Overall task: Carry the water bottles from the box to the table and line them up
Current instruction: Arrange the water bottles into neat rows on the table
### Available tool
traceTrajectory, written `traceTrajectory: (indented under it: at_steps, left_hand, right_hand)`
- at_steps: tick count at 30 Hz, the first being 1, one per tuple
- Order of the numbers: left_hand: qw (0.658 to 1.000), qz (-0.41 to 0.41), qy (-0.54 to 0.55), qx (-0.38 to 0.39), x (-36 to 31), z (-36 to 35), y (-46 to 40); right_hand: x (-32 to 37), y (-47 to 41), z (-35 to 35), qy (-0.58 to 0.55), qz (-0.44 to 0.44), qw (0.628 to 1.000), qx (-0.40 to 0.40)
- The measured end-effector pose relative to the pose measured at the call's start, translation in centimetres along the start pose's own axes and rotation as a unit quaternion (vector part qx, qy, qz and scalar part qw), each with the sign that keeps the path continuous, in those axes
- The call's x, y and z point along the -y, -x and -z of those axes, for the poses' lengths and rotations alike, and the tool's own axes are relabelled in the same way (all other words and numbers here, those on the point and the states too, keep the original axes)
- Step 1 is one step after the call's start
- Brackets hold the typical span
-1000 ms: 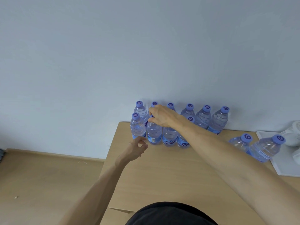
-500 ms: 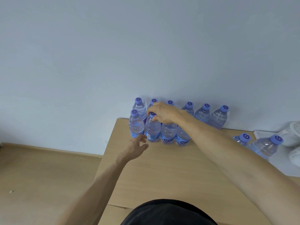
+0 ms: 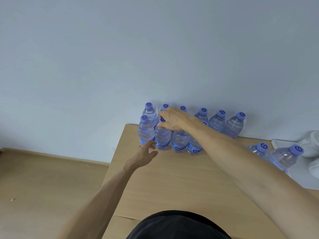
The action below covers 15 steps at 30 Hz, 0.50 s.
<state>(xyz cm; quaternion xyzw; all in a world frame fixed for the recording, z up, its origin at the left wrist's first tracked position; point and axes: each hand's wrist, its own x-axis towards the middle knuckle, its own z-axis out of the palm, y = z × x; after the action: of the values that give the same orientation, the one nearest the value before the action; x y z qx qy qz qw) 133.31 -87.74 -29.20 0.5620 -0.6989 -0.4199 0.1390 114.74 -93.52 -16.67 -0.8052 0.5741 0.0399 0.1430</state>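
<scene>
A front-row bottle (image 3: pixel 162 138) at the table's (image 3: pixel 181 178) far left was pinched at its cap by the right hand (image 3: pixel 174 120); the left hand (image 3: pixel 144 155) was held relaxed, nothing grasped, just beside its base.

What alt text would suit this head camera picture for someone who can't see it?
A person's right hand pinches the cap of a front-row bottle on a wooden table, left hand open near its base. Other bottles stand along the wall.
</scene>
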Motion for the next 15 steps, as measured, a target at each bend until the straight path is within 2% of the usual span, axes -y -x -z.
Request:
traceTrajectory:
  at_steps: [15]
  left_hand:
    - [1.000, 0.011, 0.018, -0.016, 1.1, 0.8, 0.1]
  right_hand:
    - [0.1, -0.2, 0.4, 0.008, 0.002, 1.000, 0.014]
